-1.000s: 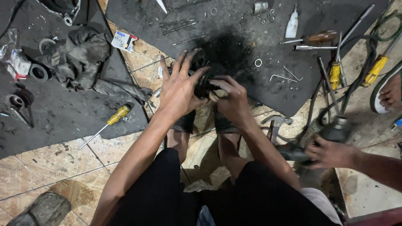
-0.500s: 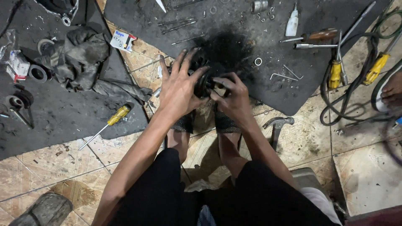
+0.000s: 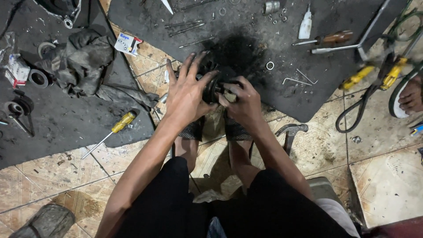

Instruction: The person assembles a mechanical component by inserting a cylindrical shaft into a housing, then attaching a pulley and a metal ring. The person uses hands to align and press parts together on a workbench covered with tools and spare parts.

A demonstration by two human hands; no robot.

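the large black rubber mat [image 3: 246,26] is covering the upper middle of the frame, and its surface is looking dusty and matte, with a darker greasy stain near the hands. a second black mat [image 3: 53,128] is lying at the left, and between them the patterned floor tiles [image 3: 57,172] are showing, beige and worn. a grey crumpled rag [image 3: 83,61] is resting on the left mat, soft and folded.

in the centre, the left hand [image 3: 187,94] is spreading wide with fingers apart, and its palm is pressing on the black round greasy part [image 3: 213,88]. the right hand [image 3: 242,103] is curling closed around the other side of the same part, grasping it. the part is sitting at the lower edge of the big mat, just above the person's feet.

a hammer [image 3: 291,132] is lying near the right forearm. a yellow handled screwdriver [image 3: 115,130] is lying at the edge of the left mat, well apart from the hands. a small metal ring [image 3: 270,65] is lying near the stain.

there is open tile at the lower right.
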